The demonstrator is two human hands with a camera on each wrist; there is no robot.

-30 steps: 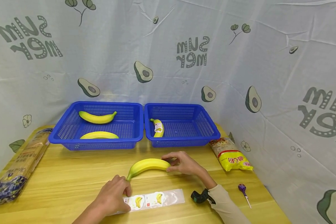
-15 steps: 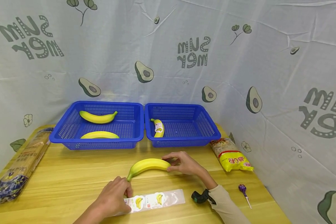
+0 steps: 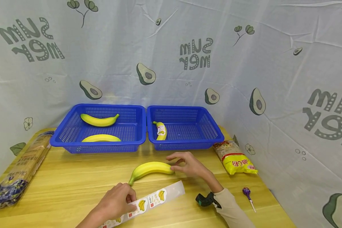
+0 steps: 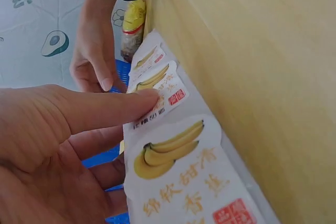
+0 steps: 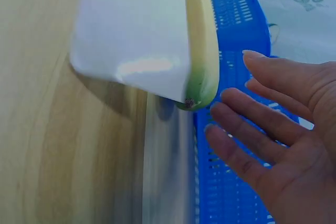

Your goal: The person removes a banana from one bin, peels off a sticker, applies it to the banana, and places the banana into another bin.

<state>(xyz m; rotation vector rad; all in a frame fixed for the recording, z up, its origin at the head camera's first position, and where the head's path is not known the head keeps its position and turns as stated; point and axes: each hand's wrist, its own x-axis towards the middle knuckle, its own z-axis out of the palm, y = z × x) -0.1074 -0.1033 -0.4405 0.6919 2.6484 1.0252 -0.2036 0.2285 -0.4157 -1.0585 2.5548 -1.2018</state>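
Left hand [image 3: 118, 200] pinches a strip of banana stickers [image 3: 152, 200] near the worktop's front edge, its far end lifted. Right hand [image 3: 189, 165], fingers relaxed and spread, touches the tip of a banana [image 3: 149, 168] lying mid-worktop, in front of two blue baskets [image 3: 185, 128].

The head view looks forward and down over the tabletop [image 3: 60, 177], taking in a loose banana [image 3: 149, 168] near the middle and two blue baskets [image 3: 142, 133] behind it. The left wrist view sits very close, low along the tabletop [image 4: 273, 77], facing across a sticker strip [image 4: 178, 166] toward the banana's far end. The right wrist view is also close, beside the banana [image 5: 202, 51], facing the baskets [image 5: 236, 145]. All three share the sticker strip.
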